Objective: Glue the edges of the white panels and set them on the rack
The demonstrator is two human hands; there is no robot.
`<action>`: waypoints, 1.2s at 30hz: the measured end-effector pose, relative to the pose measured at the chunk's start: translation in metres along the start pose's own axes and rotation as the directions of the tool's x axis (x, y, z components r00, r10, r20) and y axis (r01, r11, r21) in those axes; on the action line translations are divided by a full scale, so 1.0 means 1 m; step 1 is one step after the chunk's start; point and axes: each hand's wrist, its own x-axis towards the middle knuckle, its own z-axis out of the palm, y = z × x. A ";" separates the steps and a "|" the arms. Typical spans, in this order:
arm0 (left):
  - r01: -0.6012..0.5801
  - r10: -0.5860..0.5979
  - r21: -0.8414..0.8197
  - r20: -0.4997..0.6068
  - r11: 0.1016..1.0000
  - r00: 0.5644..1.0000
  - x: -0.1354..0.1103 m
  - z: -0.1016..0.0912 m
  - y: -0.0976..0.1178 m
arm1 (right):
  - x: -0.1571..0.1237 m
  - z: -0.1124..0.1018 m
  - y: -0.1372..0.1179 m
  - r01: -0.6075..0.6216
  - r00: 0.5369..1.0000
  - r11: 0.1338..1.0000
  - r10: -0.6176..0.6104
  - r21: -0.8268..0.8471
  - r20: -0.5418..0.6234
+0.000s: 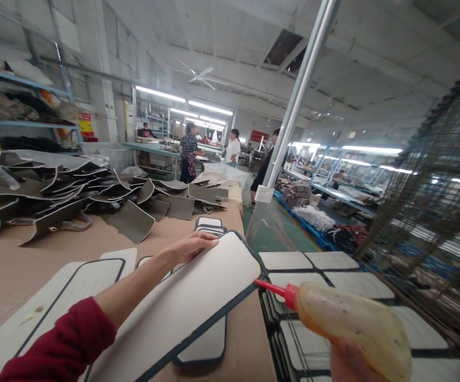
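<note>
My left hand [192,248] lies flat with fingers stretched on the far edge of a white panel with a dark border [190,302], which rests on the brown table [7,270]. My right hand [351,361], low at the right, grips a soft yellowish glue bottle [353,326]. Its red nozzle [273,289] touches the panel's right edge. A red sleeve covers my left forearm.
More white panels [54,297] lie on the table, others sit on racks [333,276] to the right. A heap of dark leather pieces [54,191] fills the back left. A metal pole [297,101] rises ahead. A wire rack [436,212] stands right. People stand at far benches.
</note>
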 end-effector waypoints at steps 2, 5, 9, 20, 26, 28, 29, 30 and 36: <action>0.003 -0.003 -0.008 -0.015 1.000 1.000 0.000 0.001 -0.003 | 0.000 0.006 -0.002 -0.022 0.999 1.000 0.022 -0.001 -0.032; 0.002 -0.002 -0.019 -0.021 1.000 1.000 0.000 0.001 -0.007 | -0.004 0.028 -0.012 0.001 0.993 1.000 0.000 0.003 -0.118; -0.003 0.002 -0.035 -0.033 0.999 0.999 -0.002 0.002 -0.009 | -0.005 0.049 -0.021 -0.010 0.986 0.999 0.004 -0.035 -0.168; 0.007 -0.014 -0.073 -0.090 0.997 0.996 -0.003 0.000 -0.011 | 0.006 0.025 -0.006 -0.019 0.999 0.999 0.020 -0.028 0.048; 0.004 -0.011 -0.069 -0.096 0.998 0.995 -0.005 -0.001 -0.010 | 0.007 0.013 0.004 -0.040 0.993 0.998 0.045 -0.045 0.112; 0.006 -0.013 -0.070 -0.109 0.998 0.994 -0.006 -0.001 -0.009 | 0.009 0.008 0.007 -0.037 0.993 0.997 0.045 -0.069 0.113; 0.008 -0.016 -0.068 -0.116 0.998 0.993 -0.006 -0.001 -0.009 | 0.010 0.007 0.007 -0.028 0.992 0.996 0.037 -0.082 0.118; 0.011 -0.019 -0.065 -0.123 0.998 0.992 -0.006 -0.001 -0.009 | 0.011 0.008 0.006 -0.017 0.990 0.996 0.029 -0.091 0.137; 0.033 -0.040 -0.049 -0.153 0.998 0.988 -0.003 0.001 -0.006 | 0.009 0.038 -0.011 -0.014 0.993 0.997 0.024 -0.078 0.120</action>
